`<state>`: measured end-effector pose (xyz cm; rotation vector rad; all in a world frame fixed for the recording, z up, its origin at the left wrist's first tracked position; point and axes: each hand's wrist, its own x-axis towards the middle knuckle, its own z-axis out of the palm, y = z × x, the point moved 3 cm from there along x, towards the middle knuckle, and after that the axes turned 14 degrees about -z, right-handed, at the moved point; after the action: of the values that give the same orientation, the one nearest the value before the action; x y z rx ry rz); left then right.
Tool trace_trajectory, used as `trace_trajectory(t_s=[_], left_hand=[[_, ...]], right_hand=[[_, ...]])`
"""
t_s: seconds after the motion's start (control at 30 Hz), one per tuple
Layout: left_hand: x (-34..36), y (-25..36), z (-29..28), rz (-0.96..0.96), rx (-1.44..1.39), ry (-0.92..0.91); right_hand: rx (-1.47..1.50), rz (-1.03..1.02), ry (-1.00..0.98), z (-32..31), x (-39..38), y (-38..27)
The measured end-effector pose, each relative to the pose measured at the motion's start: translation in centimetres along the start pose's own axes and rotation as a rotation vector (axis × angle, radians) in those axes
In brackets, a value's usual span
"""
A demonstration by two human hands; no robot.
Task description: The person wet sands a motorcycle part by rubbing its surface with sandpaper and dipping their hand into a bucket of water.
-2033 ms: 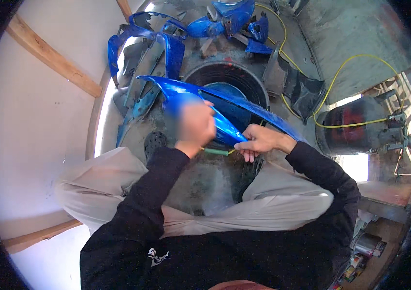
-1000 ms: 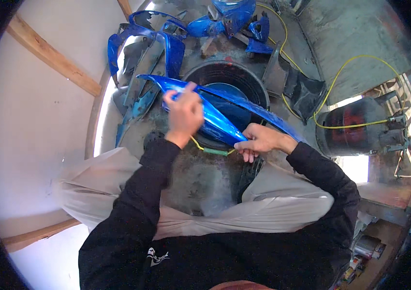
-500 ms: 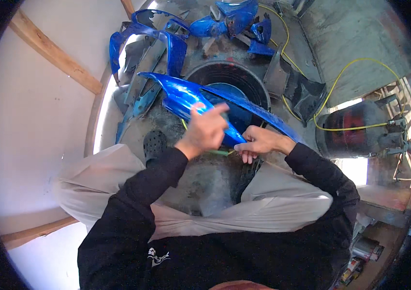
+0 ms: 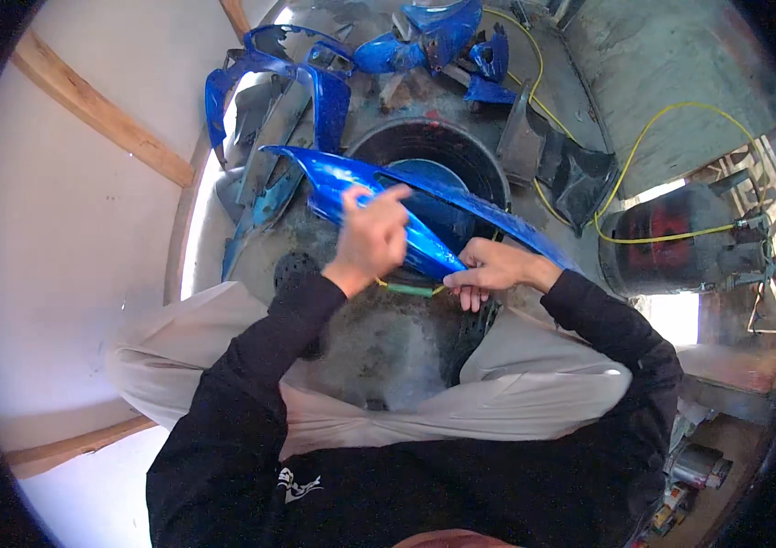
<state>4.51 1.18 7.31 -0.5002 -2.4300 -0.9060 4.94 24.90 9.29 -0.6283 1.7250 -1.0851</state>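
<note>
A glossy blue plastic body panel (image 4: 338, 173), long and pointed, lies slantwise above a black tub (image 4: 388, 137). My right hand (image 4: 493, 269) grips its narrow lower end, the thumb on top and the other fingers curled beneath. Over the panel's middle is my left hand (image 4: 372, 237), smeared by motion, with one finger stretched to the right. Whether it touches the panel or holds something small cannot be made out. Inside the tub, a round blue surface (image 4: 438, 173) shows past the panel. The tub's green-sleeved handle (image 4: 409, 289) hangs at the near side.
Several blue panels (image 4: 331, 105) lie at the far left, and more blue parts (image 4: 447, 36) at the far middle. Dark plastic pieces (image 4: 580, 178) rest right of the tub. A yellow hose (image 4: 630, 155) runs to a dark tank (image 4: 671, 233). White wall boards stand at left.
My left hand has shifted left and slightly nearer along the panel. My right hand keeps its grip, and the panel stays almost in place.
</note>
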Motion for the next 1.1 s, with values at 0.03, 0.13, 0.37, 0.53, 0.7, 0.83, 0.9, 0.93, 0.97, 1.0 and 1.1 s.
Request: trace_trajectory(t_s=[0.03, 0.13, 0.37, 0.53, 0.7, 0.83, 0.9, 0.93, 0.97, 1.0, 1.1], left_hand=[[-0.3, 0.5, 0.2, 0.086, -0.095, -0.073], [-0.5, 0.2, 0.1, -0.038, -0.065, 0.020], [-0.1, 0.9, 0.2, 0.017, -0.159, -0.009], [1.2, -1.4, -0.6, -0.272, 0.118, 0.121], [-0.6, 3.2, 0.5, 0.225, -0.216, -0.119], [1.1, -0.4, -0.6, -0.109, 0.060, 0.170], [1.1, -0.8, -1.0, -0.200, 0.098, 0.322], [1.0, -0.2, -0.6, -0.091, 0.030, 0.240], [0.5, 0.8, -0.2, 0.000, -0.031, 0.169], [0.0, 1.8, 0.0, 0.111, -0.102, 0.076], [-0.4, 2.2, 0.2, 0.236, -0.176, -0.021]], right_hand=[[0.014, 0.019, -0.020, 0.2, -0.1, 0.1], [0.008, 0.029, -0.011, 0.4, -0.1, 0.1], [-0.002, 0.033, -0.025, 0.2, -0.1, 0.2], [-0.012, 0.022, 0.016, 0.1, -0.3, 0.3], [-0.025, 0.034, -0.007, 0.4, -0.1, 0.1], [0.008, 0.039, 0.020, 0.4, -0.5, 0.1], [0.016, 0.021, 0.032, 0.2, -0.5, 0.1], [0.012, -0.001, 0.038, 0.1, -0.3, 0.0], [0.015, 0.007, 0.022, 0.1, -0.2, 0.1], [0.027, 0.017, -0.005, 0.3, -0.1, 0.2], [0.016, 0.034, 0.000, 0.4, 0.0, 0.5]])
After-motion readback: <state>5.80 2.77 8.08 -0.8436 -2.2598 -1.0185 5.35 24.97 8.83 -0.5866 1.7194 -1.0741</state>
